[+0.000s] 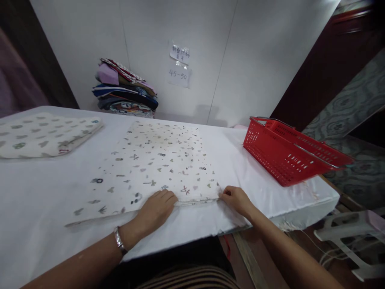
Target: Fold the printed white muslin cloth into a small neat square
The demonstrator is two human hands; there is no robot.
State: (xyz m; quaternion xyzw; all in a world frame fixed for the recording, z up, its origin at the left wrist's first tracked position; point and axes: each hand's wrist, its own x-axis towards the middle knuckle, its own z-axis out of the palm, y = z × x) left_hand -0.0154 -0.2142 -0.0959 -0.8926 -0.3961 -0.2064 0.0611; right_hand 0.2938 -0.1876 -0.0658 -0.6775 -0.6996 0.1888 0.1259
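Note:
A white cloth (168, 164) printed with small grey, green and red figures lies spread on the table, its near right edge in several folded layers. At the middle of that near edge is my left hand (156, 206), with a silver bracelet on the wrist. Its fingers are bent over the edge and closed on the cloth; the thumb is hidden. At the near right corner my right hand (236, 198) pinches the folded layers between thumb and fingers.
A folded white cloth with grey-green spots (45, 134) lies at the left. Against the wall stands a stack of folded fabrics (126, 88). A red plastic basket (279, 150) sits on the right end of the white-covered table (231, 156). A white stool (349, 233) stands below right.

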